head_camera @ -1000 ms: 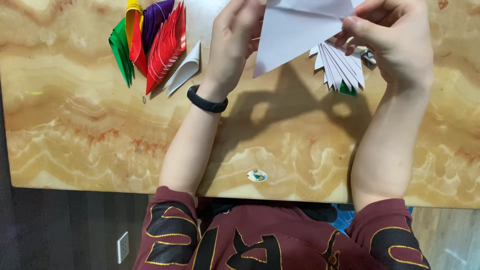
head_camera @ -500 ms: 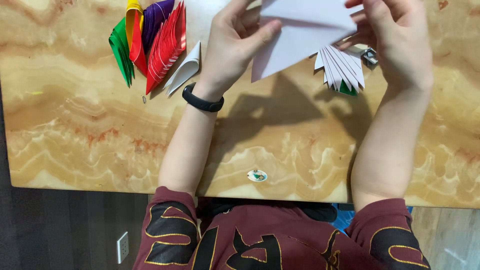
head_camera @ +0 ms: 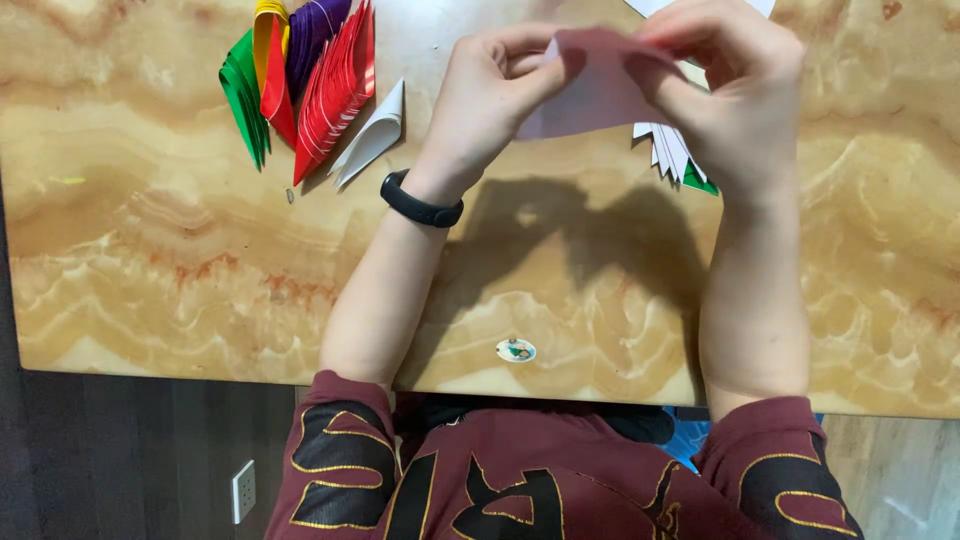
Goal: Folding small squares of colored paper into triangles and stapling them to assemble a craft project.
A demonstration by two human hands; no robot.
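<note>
Both of my hands hold one folded sheet of white paper (head_camera: pixel 598 88) above the marble-patterned table (head_camera: pixel 160 270). My left hand (head_camera: pixel 490 95), with a black band (head_camera: pixel 420 203) on its wrist, pinches the sheet's left edge. My right hand (head_camera: pixel 730 85) grips the right side, fingers curled over the top fold. Under my right hand a stack of folded white paper pieces (head_camera: pixel 672 152) with a bit of green lies partly hidden.
A fan of folded coloured papers, green, yellow, purple and red (head_camera: pixel 300 75), lies at the table's far left, with one folded white piece (head_camera: pixel 375 135) beside it. A small round sticker (head_camera: pixel 516 350) sits near the front edge. A wall socket (head_camera: pixel 243 491) shows below the table.
The sheet was a larger pointed shape held open; it is now folded down smaller between my hands. Both hands have come closer together over it.
</note>
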